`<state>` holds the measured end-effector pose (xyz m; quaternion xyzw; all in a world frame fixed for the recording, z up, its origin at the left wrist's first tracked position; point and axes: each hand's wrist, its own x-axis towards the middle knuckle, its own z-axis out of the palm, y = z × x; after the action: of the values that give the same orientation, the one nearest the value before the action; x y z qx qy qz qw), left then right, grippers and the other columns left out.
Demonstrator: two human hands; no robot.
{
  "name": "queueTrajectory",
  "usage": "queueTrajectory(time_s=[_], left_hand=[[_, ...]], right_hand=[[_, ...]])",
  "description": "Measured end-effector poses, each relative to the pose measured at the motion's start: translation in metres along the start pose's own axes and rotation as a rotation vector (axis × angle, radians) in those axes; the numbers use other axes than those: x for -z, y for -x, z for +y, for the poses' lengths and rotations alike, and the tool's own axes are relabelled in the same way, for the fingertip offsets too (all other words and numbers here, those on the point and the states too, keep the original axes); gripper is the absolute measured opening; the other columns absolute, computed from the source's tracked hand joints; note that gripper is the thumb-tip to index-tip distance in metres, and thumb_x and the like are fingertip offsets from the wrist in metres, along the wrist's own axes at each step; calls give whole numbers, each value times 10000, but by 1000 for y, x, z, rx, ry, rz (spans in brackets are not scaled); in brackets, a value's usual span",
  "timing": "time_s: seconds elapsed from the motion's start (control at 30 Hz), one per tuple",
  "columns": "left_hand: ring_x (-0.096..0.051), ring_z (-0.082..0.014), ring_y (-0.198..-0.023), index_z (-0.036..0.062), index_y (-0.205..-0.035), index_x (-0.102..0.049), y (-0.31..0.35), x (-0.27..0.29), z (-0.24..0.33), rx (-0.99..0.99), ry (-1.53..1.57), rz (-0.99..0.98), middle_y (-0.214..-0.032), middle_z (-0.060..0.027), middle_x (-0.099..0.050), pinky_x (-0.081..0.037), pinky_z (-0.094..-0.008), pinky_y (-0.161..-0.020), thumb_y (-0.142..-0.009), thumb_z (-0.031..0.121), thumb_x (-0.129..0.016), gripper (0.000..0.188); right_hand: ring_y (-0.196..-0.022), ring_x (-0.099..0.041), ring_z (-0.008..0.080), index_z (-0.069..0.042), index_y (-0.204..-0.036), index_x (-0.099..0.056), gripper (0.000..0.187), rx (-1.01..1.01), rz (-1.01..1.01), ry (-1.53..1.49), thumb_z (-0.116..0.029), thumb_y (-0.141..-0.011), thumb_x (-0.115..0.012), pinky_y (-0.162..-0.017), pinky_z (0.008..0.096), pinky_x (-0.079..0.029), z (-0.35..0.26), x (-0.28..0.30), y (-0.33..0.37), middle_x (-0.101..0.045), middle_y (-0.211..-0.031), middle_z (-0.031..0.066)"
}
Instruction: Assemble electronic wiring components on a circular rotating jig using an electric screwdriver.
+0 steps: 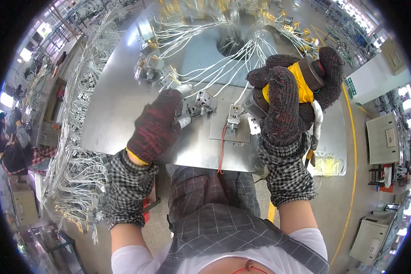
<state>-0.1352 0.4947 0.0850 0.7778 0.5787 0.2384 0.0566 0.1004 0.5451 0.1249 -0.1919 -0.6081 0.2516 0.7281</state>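
Note:
My left hand (pixel 155 125), in a dark red and black knit glove with pale wrapped fingertips, is over the left part of a round metal table (pixel 114 100). Its thumb and finger close around a small metal fitting (pixel 204 101) with a white wire. My right hand (pixel 285 102), gloved in dark knit, grips a dark power tool (pixel 313 75) banded with yellow tape. The tool's front end is beside another metal fitting (pixel 233 116), which sits upright on a small plate (pixel 217 130) and has a red cord hanging from it. Whether the tool touches it, I cannot tell.
White wires (pixel 235 66) fan out from a dark centre hub (pixel 233 43) to several metal fittings around the table. A thick hanging bundle of white wires (pixel 73 150) stands at the left. A clear yellowish box (pixel 328 165) is at right. A person (pixel 18 141) is far left.

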Motion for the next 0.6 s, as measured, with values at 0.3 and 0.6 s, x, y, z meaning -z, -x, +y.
queueTrajectory(time_s=[0.3, 0.6], left_hand=[[-630, -226, -1092, 73, -1480, -394, -7, -10, 14, -18, 828, -118, -1296, -138, -597, -534, -336, -914, -740, 161, -861, 879], [-700, -272, -958, 108, -1261, -642, -20, -58, 47, -149, 653, 49, -1081, -131, -692, -556, -367, -824, -678, 294, -882, 658]], right_hand=[[-728, -699, 269, -144, -1455, -308, 689, 18, -4, 5, -39, -894, -694, -671, 396, -607, -4, -1, -1, -655, -983, 178], [-745, -680, 241, -103, -1455, -296, 641, -90, 168, -172, -103, -916, -643, -618, 391, -600, -10, 18, -12, -668, -920, 180]])
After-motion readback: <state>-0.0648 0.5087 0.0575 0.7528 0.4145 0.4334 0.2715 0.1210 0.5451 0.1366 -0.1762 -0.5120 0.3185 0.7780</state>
